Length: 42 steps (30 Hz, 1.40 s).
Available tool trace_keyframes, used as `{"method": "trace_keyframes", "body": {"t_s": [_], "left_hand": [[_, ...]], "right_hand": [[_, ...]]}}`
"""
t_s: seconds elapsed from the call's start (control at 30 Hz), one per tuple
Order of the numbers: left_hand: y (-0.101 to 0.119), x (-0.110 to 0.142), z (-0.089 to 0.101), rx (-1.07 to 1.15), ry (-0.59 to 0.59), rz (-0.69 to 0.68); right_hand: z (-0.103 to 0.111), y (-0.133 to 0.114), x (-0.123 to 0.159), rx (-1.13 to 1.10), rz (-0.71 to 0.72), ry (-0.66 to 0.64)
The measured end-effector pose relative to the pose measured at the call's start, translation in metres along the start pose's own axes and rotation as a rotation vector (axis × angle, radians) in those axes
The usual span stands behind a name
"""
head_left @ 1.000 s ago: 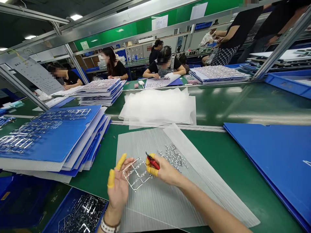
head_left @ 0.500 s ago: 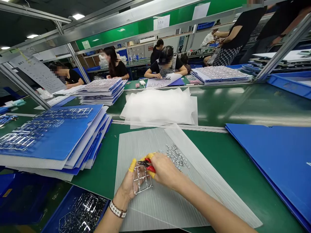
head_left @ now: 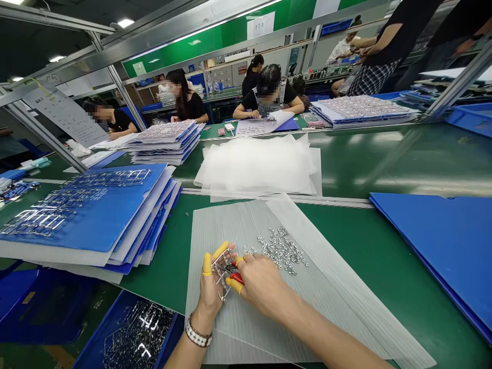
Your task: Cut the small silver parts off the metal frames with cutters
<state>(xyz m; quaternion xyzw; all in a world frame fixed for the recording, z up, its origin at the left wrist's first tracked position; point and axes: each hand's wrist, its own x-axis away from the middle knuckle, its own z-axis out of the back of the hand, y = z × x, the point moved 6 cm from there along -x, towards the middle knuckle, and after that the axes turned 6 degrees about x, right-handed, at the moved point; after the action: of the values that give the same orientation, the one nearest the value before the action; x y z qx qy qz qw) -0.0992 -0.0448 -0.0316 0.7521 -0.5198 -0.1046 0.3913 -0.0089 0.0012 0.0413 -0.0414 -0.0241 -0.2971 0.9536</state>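
My left hand (head_left: 208, 296), with yellow finger cots on its thumb and a finger, is closed on a shiny silver sprue frame (head_left: 223, 297) and holds it tilted. In my right hand (head_left: 265, 287), also wearing yellow cots, is a pair of red-handled nippers (head_left: 237, 278). Their dark jaws are in among the bars of the frame; whether they touch a part cannot be made out. Just beyond my right hand lies a loose heap of small silver parts (head_left: 285, 251) on a pale foam sheet (head_left: 253, 333).
At left rises a stack of blue boards (head_left: 115, 220) bearing silver sprue frames (head_left: 46, 218). Below it, a blue bin (head_left: 94, 348) contains cut-off sprues. White sheets (head_left: 257, 166) lie ahead, blue boards (head_left: 442, 230) at right. A co-worker (head_left: 269, 95) sits across the bench.
The sprue frame has turned from facing me to a steeper, edge-on tilt. The nippers have moved down to its inner bars. The whole view has shifted slightly.
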Motion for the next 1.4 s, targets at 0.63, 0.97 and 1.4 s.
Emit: {"method": "trace_keyframes", "body": {"t_s": [0.63, 0.97, 1.4], "left_hand": [[0.006, 0.001, 0.003, -0.118, -0.021, -0.116], [0.008, 0.002, -0.003, 0.027, -0.057, -0.040], [0.006, 0.001, -0.002, 0.006, -0.069, -0.061]], "right_hand": [[0.009, -0.010, 0.001, 0.079, 0.061, -0.010], [0.008, 0.017, -0.002, 0.094, -0.060, 0.032], [0.005, 0.015, -0.006, 0.070, -0.050, 0.010]]}}
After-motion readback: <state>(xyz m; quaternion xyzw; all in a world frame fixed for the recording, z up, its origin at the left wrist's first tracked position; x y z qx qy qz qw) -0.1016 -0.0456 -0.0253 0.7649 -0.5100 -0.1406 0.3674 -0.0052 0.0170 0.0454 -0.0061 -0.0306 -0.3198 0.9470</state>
